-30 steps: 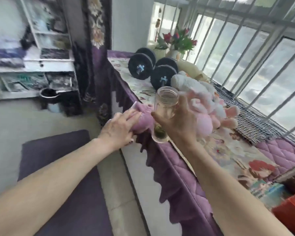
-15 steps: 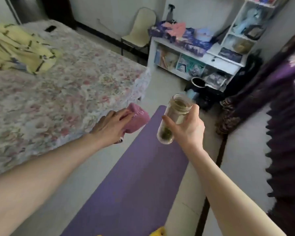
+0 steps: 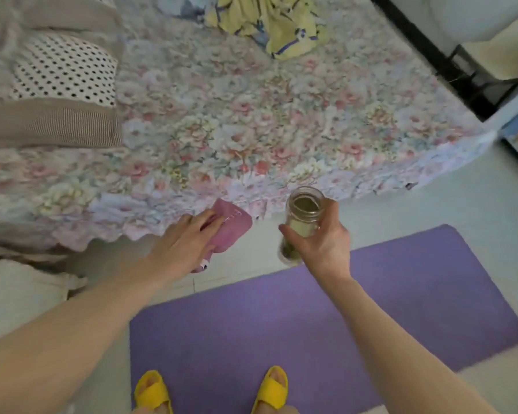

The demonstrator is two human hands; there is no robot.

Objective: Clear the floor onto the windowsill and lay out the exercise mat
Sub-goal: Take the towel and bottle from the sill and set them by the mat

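Fingers (image 3: 293, 234) curl round the glass jar (image 3: 302, 216), above the purple mat (image 3: 311, 324).

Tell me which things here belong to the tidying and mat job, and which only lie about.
Part of the job:
purple mat, flat on the floor
glass jar, gripped by the right hand
pink cloth, held by the left hand

Only lying about:
flowered bedspread
yellow garment
dotted pillow

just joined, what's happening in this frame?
A person stands on a purple mat laid flat on the floor beside a floral bed. The right hand holds an open glass jar with greenish contents; the left hand grips a pink cloth. Yellow slippers are on the mat.
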